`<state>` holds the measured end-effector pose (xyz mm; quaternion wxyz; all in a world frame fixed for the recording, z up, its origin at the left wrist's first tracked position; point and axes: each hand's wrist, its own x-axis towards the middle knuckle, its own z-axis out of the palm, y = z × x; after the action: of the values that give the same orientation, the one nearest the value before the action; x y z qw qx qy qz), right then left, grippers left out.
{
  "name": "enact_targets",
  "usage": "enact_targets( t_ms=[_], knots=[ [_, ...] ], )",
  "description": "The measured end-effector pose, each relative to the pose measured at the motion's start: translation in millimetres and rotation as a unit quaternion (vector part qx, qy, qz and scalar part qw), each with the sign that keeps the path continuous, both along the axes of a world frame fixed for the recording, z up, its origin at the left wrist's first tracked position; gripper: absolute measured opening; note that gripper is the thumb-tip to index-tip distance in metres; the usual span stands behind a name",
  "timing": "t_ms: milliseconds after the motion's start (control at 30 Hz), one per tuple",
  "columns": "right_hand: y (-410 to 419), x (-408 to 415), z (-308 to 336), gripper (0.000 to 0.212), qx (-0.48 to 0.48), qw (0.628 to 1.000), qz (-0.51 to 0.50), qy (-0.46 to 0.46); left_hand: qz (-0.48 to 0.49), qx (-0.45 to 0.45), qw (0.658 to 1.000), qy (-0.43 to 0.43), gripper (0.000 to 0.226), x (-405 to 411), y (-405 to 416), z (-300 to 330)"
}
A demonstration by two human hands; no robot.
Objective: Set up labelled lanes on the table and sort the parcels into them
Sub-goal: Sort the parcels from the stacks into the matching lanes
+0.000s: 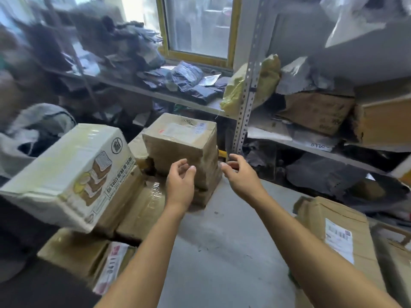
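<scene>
Centrally, left hand (pixel 181 181) and right hand (pixel 239 174) loosely spread, holding nothing, flank taped parcel (pixel 182 150). Risk: white carton (pixel 66 172) at 9 o'clock, tilted on stack, could slide.

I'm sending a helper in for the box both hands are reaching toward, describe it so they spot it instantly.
Start at the perforated metal shelf post in the middle. Just left of its foot, on the grey table, stands the tall brown taped box. Unlike the white printed carton to its left, it is plain cardboard with a pale label on top.
</scene>
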<state>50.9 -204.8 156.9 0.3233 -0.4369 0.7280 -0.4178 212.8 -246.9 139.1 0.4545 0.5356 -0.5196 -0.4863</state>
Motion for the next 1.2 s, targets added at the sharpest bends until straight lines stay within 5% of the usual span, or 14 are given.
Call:
enact_targets(
  t_ms=[400, 867, 1200],
  knots=[
    [-131, -15, 13, 0.068, 0.037, 0.995, -0.022, 0.090, 0.059, 0.028, 0.998, -0.027, 0.087, -12, -55, -1],
    [-167, -17, -2, 0.046, 0.021, 0.998, -0.024, 0.053, 0.045, 0.059, 0.997, 0.006, 0.099, -29, -71, -5],
    [-137, -14, 10, 0.030, -0.047, 0.998, -0.036, -0.037, 0.064, -0.028, 0.997, 0.026, 0.112, -23, -60, 14]
  ],
)
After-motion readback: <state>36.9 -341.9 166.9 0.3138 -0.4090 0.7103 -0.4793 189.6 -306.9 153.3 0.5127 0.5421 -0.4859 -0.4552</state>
